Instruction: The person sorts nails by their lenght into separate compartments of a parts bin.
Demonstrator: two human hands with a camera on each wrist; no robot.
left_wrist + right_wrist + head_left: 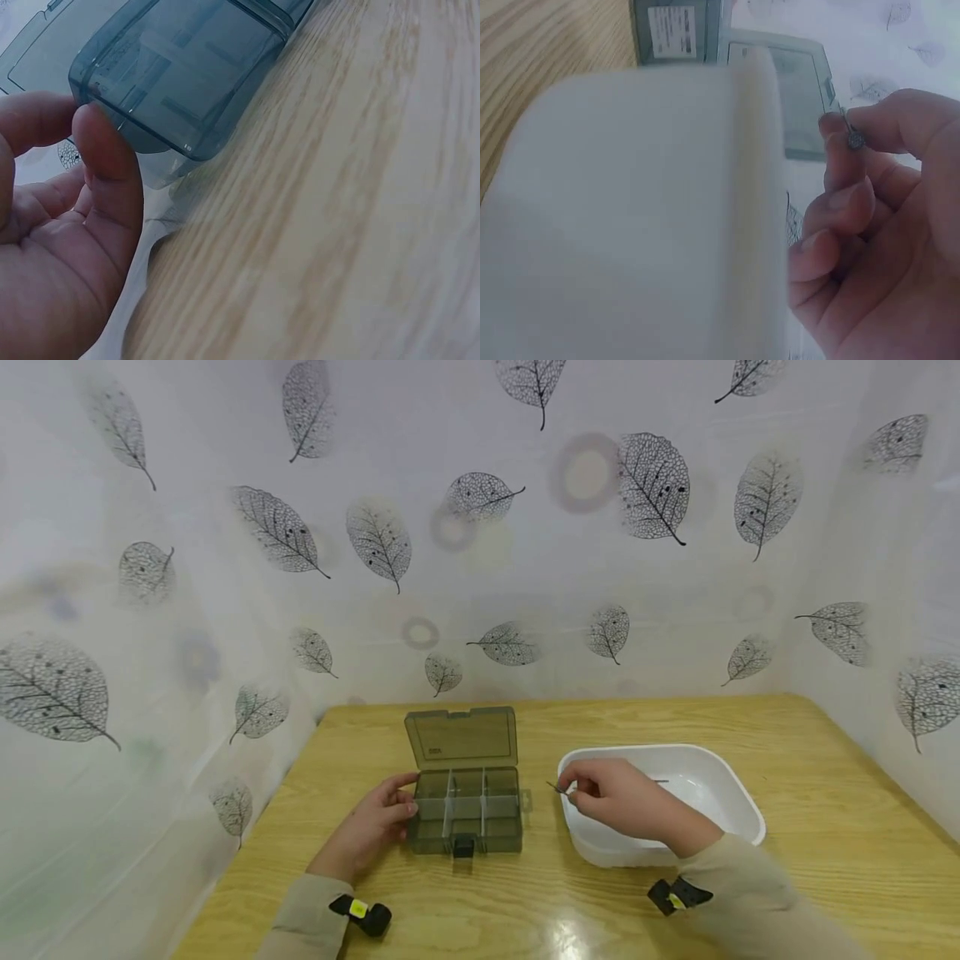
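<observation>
A smoky-grey plastic compartment box (465, 843) stands on the table with its lid (462, 739) raised at the back. White dividers split its inside into several compartments. My left hand (372, 821) holds the box by its left side, and the left wrist view shows thumb and forefinger (112, 142) at its upper edge. Over the left rim of a white tray (600, 856), my right hand (618, 797) pinches a thin metal nail (856, 139) between thumb and forefinger. Its round head shows in the right wrist view.
A thin dark piece (660, 781) lies in the tray, partly hidden by the right hand. The wooden table (525, 910) ends at a leaf-printed sheet (540, 568) behind and on both sides. A black clasp (463, 847) sits at the box's front.
</observation>
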